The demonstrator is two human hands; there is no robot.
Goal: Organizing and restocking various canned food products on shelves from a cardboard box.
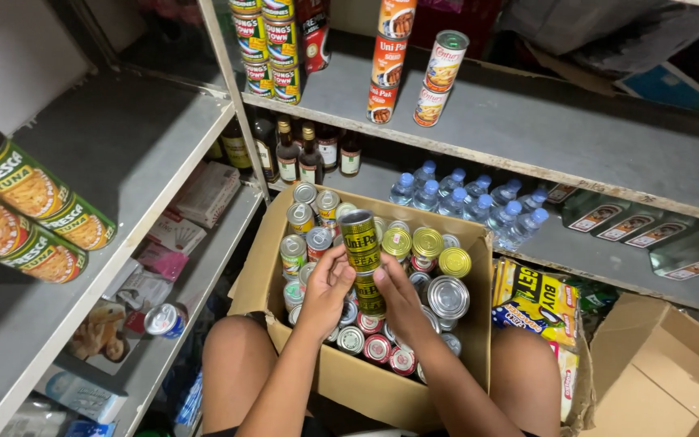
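stacked cans [363, 260]: dark-green and yellow tins, held upright over cardboard box [341, 380] of cans
left hand [327, 287]: fingers wrapped on stack's side
right hand [400, 298]: clasping lower can
handling: likely rigid, weighty, slick; grip sidewalls, steady the joint

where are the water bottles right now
The water bottles stand on the grey shelf just behind the cardboard box, right of the dark glass bottles.

Grey shelves [123, 154] around me. Left shelf, front edge: tuna cans [26, 206] on their sides. Upper right shelf [576, 129]: stacked cans [273, 48], two more stacks [414, 65] near its front edge. Lower shelf: sauce bottles [305, 154], water bottles [471, 202]. Lower left shelf: packets [180, 226], one can [163, 320].
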